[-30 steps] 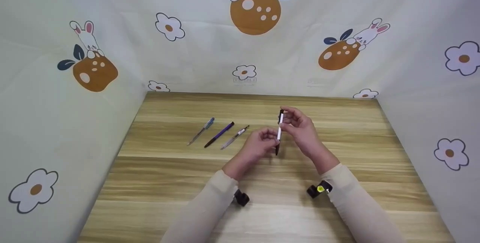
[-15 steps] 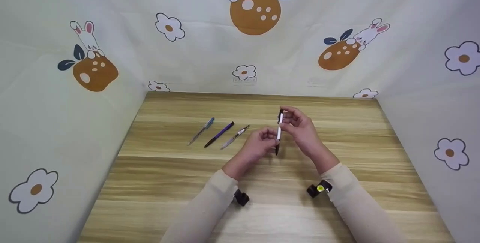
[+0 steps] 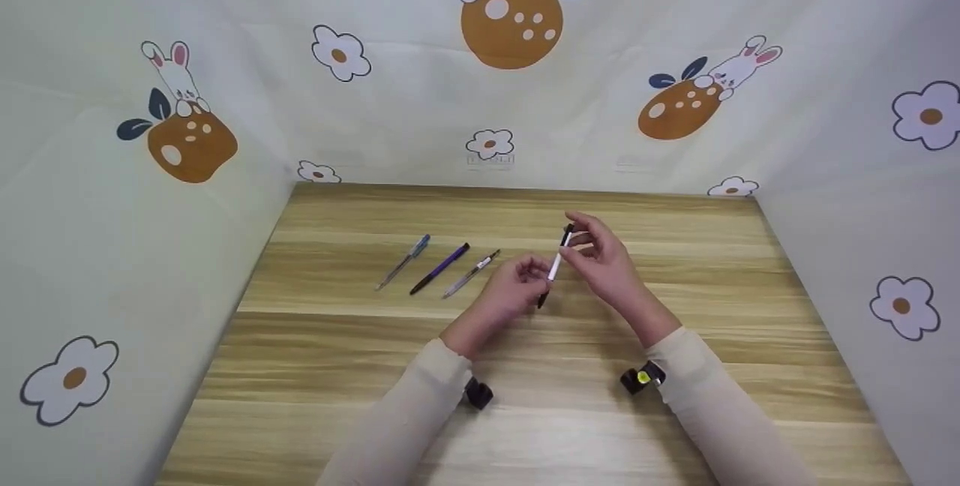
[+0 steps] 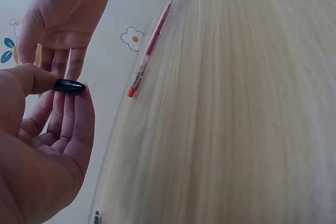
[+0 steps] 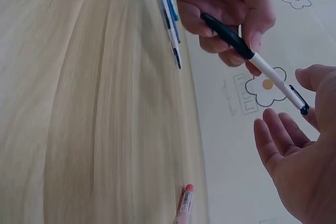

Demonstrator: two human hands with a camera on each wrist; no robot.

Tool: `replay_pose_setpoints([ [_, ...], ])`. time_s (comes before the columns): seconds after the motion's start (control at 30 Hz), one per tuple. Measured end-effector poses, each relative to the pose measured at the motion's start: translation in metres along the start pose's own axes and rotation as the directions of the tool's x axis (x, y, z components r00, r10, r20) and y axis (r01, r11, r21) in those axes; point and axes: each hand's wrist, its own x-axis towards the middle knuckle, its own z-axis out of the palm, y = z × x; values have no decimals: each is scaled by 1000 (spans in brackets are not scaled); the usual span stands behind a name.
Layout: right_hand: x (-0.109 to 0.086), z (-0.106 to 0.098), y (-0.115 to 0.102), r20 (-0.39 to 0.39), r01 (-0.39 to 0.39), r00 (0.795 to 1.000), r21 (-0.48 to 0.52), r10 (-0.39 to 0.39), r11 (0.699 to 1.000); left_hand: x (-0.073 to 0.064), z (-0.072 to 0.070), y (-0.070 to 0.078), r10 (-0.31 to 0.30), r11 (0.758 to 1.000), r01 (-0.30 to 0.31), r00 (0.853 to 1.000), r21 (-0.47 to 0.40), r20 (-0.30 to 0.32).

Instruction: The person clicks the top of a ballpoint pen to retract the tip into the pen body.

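Observation:
A white pen with black ends (image 3: 556, 267) hangs tilted above the table between the two hands. My left hand (image 3: 506, 291) pinches its lower black end between thumb and fingers, clearest in the left wrist view. My right hand (image 3: 607, 261) is at the clip end; in the right wrist view its thumb (image 5: 310, 78) stands off the barrel and its fingers are spread loosely beside the pen. To the left lie a blue-topped clear pen (image 3: 405, 261), a purple pen (image 3: 439, 268) and a clear pen with a dark end (image 3: 471, 274), side by side and slanted.
A red pen (image 4: 151, 48) lies on the wooden table (image 3: 337, 366), shown in both wrist views. Pale fabric walls (image 3: 412, 111) printed with rabbits and flowers rise along the back and both sides. Each wrist carries a small black camera (image 3: 478, 394).
The pen has tilted further, its lower end shifting left with the left hand. The right hand's fingers have loosened from the pen. The three pens on the left stay in place.

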Motion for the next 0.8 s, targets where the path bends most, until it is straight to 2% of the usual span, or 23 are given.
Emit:
replay_pose_setpoints([
  [0.17, -2, -5, 5, 23, 98, 995, -116, -96, 988, 0, -4, -1, 48, 991, -46, 999, 122, -10],
  [0.33, -4, -10, 7, 66, 162, 986, -228, -151, 960, -2, -8, -1, 66, 980, -61, 998, 187, -21],
  [0.6, -7, -15, 7, 141, 165, 983, -383, -119, 909, -4, -14, -4, 74, 955, -60, 997, 290, -36],
  [0.8, -7, -15, 10, 168, 155, 982, -422, -91, 893, -5, -19, -3, 76, 925, -46, 995, 377, -66],
])
